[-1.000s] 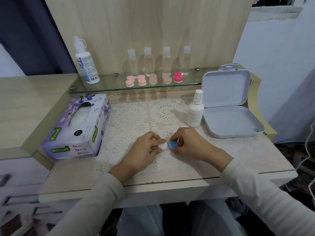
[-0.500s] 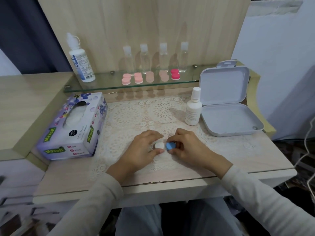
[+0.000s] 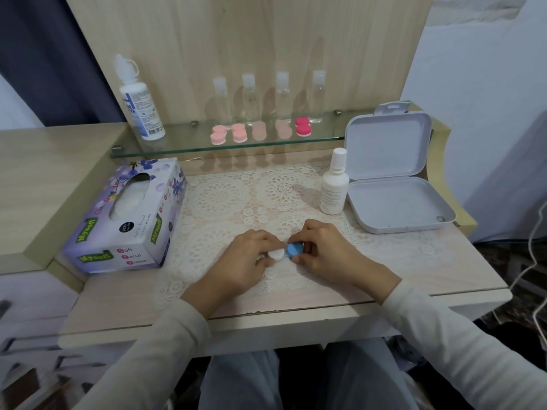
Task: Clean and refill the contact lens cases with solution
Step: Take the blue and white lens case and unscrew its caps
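A small contact lens case (image 3: 285, 252) with a white cap on its left and a blue cap on its right lies on the lace mat (image 3: 231, 202). My left hand (image 3: 247, 258) pinches the white side. My right hand (image 3: 322, 250) has its fingers curled round the blue cap. A small white solution bottle (image 3: 334, 184) stands upright behind my right hand. A larger solution bottle (image 3: 139, 105) stands on the glass shelf (image 3: 183, 145). Several pink lens cases (image 3: 239, 133) and a red one (image 3: 302, 126) sit in a row on that shelf.
A purple tissue box (image 3: 130, 217) lies at the left of the mat. An open grey hinged box (image 3: 390, 184) stands at the right, its lid up. Several clear small bottles (image 3: 266, 96) line the back of the shelf. The desk edge runs just below my wrists.
The blue cap, held tilted above the case a second ago, now sits flat on it, with my right fingers round it. The camera view has shifted slightly.
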`<action>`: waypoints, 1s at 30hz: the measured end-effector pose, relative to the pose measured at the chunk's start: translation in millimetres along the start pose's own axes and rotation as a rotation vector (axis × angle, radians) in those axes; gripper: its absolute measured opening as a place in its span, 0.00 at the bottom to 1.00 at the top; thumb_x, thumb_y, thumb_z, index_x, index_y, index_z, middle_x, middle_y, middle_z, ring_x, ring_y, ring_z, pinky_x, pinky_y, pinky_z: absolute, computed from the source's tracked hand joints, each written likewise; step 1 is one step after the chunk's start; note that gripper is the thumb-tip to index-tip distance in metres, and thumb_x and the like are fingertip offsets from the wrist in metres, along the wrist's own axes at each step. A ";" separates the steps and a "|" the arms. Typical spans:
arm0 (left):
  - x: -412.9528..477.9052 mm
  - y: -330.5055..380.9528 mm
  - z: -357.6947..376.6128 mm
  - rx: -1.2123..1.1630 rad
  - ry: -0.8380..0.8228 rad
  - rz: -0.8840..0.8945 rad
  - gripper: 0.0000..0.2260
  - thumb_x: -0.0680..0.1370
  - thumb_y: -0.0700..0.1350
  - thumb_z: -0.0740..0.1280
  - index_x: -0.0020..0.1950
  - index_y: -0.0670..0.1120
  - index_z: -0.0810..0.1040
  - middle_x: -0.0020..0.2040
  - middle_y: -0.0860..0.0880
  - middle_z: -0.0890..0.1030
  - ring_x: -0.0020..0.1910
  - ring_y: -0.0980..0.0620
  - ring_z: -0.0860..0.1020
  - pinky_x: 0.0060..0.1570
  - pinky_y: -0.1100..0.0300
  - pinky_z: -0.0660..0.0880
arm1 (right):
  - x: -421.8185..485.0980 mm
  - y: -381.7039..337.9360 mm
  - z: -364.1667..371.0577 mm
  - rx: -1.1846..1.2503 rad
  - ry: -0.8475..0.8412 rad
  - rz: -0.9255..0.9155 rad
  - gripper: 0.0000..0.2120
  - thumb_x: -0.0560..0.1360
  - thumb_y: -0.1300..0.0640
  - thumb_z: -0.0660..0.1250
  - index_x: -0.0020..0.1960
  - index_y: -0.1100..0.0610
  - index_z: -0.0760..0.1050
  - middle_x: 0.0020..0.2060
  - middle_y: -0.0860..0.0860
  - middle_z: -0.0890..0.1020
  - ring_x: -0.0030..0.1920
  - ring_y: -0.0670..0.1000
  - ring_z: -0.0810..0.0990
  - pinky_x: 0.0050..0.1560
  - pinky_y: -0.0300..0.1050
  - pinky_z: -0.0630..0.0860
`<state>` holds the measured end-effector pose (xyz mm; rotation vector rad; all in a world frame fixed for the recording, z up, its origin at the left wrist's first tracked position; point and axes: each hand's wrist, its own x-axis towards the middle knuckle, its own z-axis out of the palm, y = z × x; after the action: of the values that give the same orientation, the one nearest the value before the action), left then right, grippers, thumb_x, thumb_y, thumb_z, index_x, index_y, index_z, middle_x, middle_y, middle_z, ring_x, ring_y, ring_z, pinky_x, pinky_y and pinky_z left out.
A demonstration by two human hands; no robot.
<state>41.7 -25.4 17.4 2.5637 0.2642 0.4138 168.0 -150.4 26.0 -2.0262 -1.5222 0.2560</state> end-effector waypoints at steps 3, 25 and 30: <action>0.8 0.8 1.3 0.014 0.047 -0.069 0.12 0.71 0.40 0.71 0.55 0.44 0.80 0.47 0.49 0.77 0.46 0.56 0.71 0.49 0.65 0.66 | -0.4 -0.1 -0.2 -0.001 -0.004 0.006 0.13 0.71 0.61 0.70 0.55 0.58 0.79 0.36 0.41 0.66 0.37 0.38 0.66 0.40 0.26 0.63; -20.3 -18.7 -12.3 -0.043 0.151 -0.268 0.14 0.64 0.52 0.76 0.45 0.49 0.78 0.40 0.59 0.74 0.40 0.62 0.72 0.39 0.71 0.65 | -3.6 -1.2 0.2 0.026 -0.006 0.023 0.12 0.71 0.60 0.70 0.54 0.57 0.80 0.37 0.41 0.67 0.37 0.38 0.68 0.40 0.26 0.63; -18.5 -13.9 -5.3 -0.004 0.087 -0.157 0.32 0.59 0.68 0.62 0.55 0.50 0.78 0.47 0.58 0.74 0.48 0.60 0.70 0.50 0.78 0.60 | -0.6 -1.5 -1.5 -0.024 -0.022 0.023 0.13 0.71 0.60 0.70 0.55 0.57 0.79 0.41 0.47 0.71 0.39 0.43 0.69 0.40 0.27 0.64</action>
<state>21.1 -16.1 9.9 2.5020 0.4925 0.4665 167.3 -151.3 27.9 -2.0664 -1.5230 0.2713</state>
